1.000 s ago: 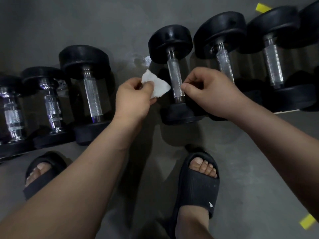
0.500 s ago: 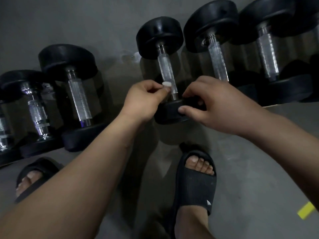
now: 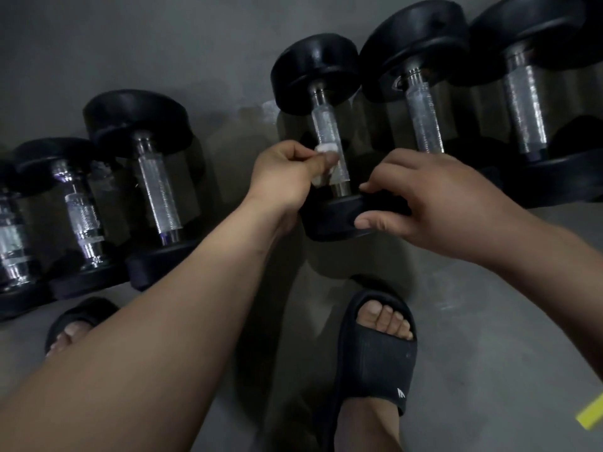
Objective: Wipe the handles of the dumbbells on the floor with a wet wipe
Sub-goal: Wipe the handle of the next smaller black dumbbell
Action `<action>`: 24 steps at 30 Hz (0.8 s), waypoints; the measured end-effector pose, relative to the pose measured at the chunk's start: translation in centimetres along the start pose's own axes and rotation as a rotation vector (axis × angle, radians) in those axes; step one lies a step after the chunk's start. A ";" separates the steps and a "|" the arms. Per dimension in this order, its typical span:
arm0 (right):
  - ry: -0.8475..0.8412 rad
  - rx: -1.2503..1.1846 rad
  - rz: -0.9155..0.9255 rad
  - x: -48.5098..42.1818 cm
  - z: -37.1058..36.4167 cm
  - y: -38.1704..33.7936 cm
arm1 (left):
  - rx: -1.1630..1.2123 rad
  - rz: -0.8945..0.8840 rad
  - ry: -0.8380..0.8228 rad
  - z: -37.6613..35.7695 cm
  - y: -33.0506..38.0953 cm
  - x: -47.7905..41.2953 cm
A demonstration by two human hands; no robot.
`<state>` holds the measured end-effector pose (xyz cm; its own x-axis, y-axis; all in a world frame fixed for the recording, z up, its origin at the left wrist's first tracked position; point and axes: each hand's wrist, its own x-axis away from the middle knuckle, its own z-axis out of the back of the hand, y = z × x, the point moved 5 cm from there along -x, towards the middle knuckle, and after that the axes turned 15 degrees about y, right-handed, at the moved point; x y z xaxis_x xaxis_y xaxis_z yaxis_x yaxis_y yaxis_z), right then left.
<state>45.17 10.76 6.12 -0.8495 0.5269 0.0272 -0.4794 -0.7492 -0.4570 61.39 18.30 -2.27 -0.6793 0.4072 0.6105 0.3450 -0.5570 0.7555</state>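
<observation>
Several black dumbbells with knurled chrome handles lie in a row on the grey floor. The middle dumbbell (image 3: 315,65) has its handle (image 3: 326,132) partly covered by a white wet wipe (image 3: 324,150). My left hand (image 3: 284,172) grips the wipe and holds it wrapped against the lower part of that handle. My right hand (image 3: 434,200) grips the near black weight head (image 3: 329,218) of the same dumbbell, thumb on its front edge and fingers over its top.
Dumbbells lie close on both sides: one to the left (image 3: 156,177), one to the right (image 3: 424,119). My feet in black slides (image 3: 375,350) stand just before the row. Yellow tape (image 3: 592,415) marks the floor at the lower right.
My left hand brought the open wipe down onto the handle and bunched it round the lower end. My right hand dropped from beside the handle to the near weight head and gripped it.
</observation>
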 end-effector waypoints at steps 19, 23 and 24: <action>0.098 0.152 0.130 0.5 -0.6 0.1 | -0.283 -0.140 -0.075 -0.1 -0.3 0.9; 0.091 0.145 0.123 0.5 -0.6 0.2 | -0.012 0.015 0.069 -0.7 0.6 0.2; 0.089 0.142 0.121 0.5 -0.6 0.2 | -0.017 0.016 0.076 -0.8 0.5 0.2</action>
<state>44.79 11.12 5.54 -0.8831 0.4581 -0.1015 -0.4066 -0.8550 -0.3218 60.96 17.52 -1.94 -0.7212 0.3424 0.6022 0.3455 -0.5757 0.7411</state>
